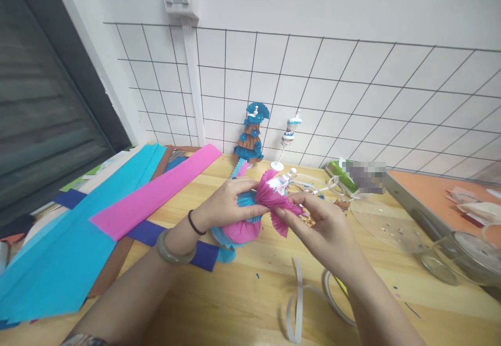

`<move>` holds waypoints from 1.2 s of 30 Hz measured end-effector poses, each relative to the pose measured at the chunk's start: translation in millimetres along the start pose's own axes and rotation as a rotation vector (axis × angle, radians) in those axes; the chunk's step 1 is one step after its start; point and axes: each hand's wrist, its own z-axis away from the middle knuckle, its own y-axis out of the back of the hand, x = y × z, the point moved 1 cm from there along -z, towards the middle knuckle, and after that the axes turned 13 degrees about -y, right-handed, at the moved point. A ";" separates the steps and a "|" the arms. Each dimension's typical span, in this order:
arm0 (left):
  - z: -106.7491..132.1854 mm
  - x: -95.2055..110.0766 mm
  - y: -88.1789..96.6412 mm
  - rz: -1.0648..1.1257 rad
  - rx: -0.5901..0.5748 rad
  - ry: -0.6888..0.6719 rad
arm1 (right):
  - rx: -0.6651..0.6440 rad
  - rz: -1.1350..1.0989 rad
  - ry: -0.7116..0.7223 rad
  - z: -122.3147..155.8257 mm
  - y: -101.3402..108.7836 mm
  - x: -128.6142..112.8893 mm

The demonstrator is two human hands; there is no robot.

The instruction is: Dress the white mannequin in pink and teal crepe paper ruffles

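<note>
Both my hands are at a small white mannequin (282,180) lying tilted above the table, wearing a blue and pink crepe paper skirt (238,231). A pleated magenta crepe paper strip (270,200) wraps around its upper body. My left hand (230,205) is closed, thumb and fingers pinching the left part of the strip over the blue paper. With my right hand (313,218) I pinch the strip's right edge between thumb and fingers. The mannequin's lower end is hidden behind my left hand and the skirt.
Crepe paper sheets, turquoise (78,247) and pink (156,194), lie at left. Behind stand a blue-brown dressed mannequin (250,134) and a barer one (289,132). Curled white tape (297,304) lies in front. A clear jar (465,254) and an orange tray (442,194) are at right.
</note>
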 end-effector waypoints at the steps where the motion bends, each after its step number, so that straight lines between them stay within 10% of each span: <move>1: 0.3 -0.9 -0.5 0.000 0.005 0.005 | -0.003 -0.007 0.004 0.0 -0.1 0.4; 36: -1.4 10.5 5.0 -0.165 -0.062 0.051 | 0.097 0.013 0.197 0.1 -5.6 3.8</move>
